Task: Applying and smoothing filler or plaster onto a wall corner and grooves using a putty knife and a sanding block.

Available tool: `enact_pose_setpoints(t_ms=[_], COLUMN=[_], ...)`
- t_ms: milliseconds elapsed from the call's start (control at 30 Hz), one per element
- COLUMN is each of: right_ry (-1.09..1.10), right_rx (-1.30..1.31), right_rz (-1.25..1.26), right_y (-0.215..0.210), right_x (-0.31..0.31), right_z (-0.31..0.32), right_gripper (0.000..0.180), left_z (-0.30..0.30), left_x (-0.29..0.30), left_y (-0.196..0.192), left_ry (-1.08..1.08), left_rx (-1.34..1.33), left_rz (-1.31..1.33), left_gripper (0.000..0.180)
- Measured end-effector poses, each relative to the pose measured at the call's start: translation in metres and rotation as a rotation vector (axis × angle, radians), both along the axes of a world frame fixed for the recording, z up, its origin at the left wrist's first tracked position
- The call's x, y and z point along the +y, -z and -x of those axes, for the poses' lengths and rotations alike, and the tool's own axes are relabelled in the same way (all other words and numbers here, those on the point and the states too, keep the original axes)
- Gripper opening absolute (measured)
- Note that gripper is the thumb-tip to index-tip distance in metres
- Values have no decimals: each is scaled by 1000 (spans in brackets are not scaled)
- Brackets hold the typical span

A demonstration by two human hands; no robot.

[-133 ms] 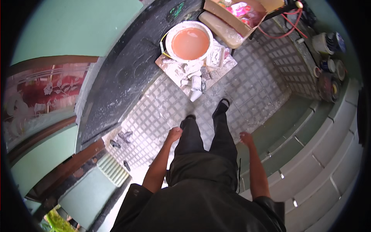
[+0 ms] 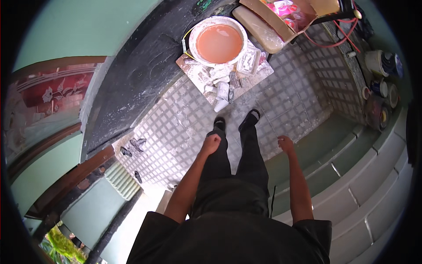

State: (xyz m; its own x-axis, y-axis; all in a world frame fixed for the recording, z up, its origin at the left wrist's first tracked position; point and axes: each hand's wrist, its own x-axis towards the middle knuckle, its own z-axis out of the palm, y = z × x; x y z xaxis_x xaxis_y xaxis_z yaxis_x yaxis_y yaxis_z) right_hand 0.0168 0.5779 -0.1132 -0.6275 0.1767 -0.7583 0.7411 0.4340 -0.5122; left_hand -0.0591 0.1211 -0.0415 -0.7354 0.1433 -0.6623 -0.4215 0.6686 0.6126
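Observation:
My left hand [image 2: 212, 144] hangs in front of my left thigh, its fingers curled into a loose fist with nothing seen in it. Out to the right of my right leg is my right hand [image 2: 285, 144], empty, with loosely bent fingers a little apart. Neither hand touches anything other than perhaps my trousers on the left. Ahead of my feet, a white bucket [image 2: 193, 46] of orange-pink liquid stands on a stained board [image 2: 262, 72]. Beside it on the board lie a white-smeared rectangular tray [image 2: 249, 60] and a white-coated cylindrical piece [image 2: 222, 91].
A cardboard box [image 2: 274, 20] of pink and red items sits on a cushioned seat [image 2: 255, 28] at the far side. Tiered ledges [image 2: 351, 193] run along the right. Several containers [image 2: 378, 61] stand at far right. Sandals [image 2: 137, 144] lie on the tiled floor [image 2: 176, 119] at left.
My left hand has swung forward and slightly right; my right hand has risen a little. My left foot has come forward, and the bucket and board sit a little higher in view.

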Motion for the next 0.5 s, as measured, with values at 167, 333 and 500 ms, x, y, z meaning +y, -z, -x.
enact_pose_setpoints(t_ms=[167,333,500], right_ry=[-173,-263,-339], right_rx=[42,112,283], right_rz=[-21,24,-15], right_y=[13,47,79], right_x=[-21,-88,-176], right_z=[80,150,209], right_gripper=[35,29,28], left_z=[11,69,124], left_x=[80,132,148], left_y=[30,69,110], left_ry=[-112,-138,-244], left_rx=[54,-16,309], left_rz=[180,331,345], left_gripper=[21,50,61])
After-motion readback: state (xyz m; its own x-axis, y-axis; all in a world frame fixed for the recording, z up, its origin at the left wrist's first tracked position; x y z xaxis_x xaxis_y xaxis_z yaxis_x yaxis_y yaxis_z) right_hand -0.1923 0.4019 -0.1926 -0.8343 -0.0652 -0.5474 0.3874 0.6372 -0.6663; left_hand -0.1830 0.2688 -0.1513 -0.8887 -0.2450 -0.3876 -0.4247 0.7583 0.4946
